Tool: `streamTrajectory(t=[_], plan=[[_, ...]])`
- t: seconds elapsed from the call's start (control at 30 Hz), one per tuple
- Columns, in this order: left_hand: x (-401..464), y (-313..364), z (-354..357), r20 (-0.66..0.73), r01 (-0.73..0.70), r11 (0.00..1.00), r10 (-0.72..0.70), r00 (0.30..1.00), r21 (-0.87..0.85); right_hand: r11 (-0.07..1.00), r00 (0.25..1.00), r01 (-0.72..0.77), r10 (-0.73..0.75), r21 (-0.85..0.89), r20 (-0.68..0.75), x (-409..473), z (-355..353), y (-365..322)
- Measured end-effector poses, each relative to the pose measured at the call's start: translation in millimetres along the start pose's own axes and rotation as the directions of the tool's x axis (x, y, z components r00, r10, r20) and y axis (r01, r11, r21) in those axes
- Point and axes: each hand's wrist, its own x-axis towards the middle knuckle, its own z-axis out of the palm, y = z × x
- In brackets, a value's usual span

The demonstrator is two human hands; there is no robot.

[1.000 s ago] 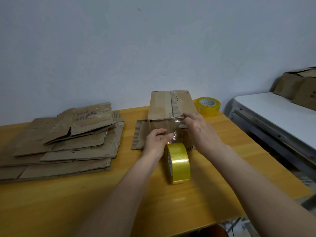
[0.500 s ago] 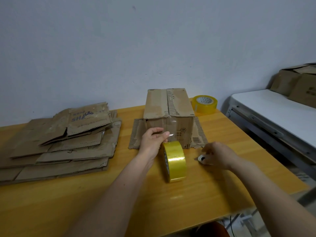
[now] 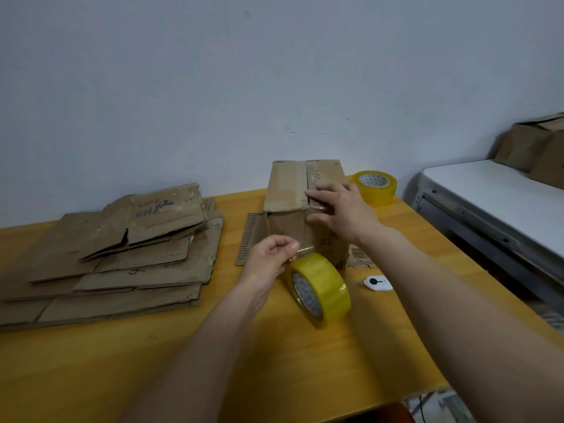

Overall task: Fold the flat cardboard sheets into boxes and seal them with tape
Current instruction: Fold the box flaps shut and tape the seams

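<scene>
A folded cardboard box stands upright at the back middle of the yellow table. My right hand lies with straight fingers on the box's top front edge, over the centre seam. My left hand pinches the clear tape end in front of the box. The yellow tape roll stands on its edge just right of that hand, with tape stretched up toward the box. A stack of flat cardboard sheets lies at the left.
A second yellow tape roll lies flat behind the box at the right. A small white cutter rests on the table right of the roll. A white surface with more boxes stands at the far right.
My right hand left the small white cutter on the table and moved up onto the box's top front edge. My left hand stays pinching the tape end.
</scene>
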Motion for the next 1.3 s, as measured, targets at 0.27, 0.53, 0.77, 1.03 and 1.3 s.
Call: streamTrajectory(t=[0.27,0.53,0.77,1.03,1.3], plan=[[-33.6,20.2,-35.1,0.031,-0.230,0.946,0.229,0.973,0.227,0.992,0.997,0.033,-0.041,0.118,0.063,-0.9,-1.8,-23.8],[-72.9,44.9,-79.5,0.097,-0.227,0.843,0.206,0.974,0.487,0.947,0.974,0.134,-0.180,0.293,0.136,-20.8,-16.4,-45.7],[-120.6,55.7,-96.7,0.095,-0.253,0.874,0.234,0.967,0.414,0.956,0.916,0.120,-0.211,0.270,0.342,-43.7,-23.9,-65.8],[-111.4,50.2,-83.8,0.193,-0.334,0.741,0.273,0.943,0.583,0.984,0.980,0.169,-0.161,-0.058,0.119,-56.0,8.7,-93.8],[-103.5,44.0,-87.9,0.189,-0.350,0.755,0.296,0.936,0.554,0.972,0.983,0.180,-0.172,-0.152,0.069,-47.0,10.1,-106.9]])
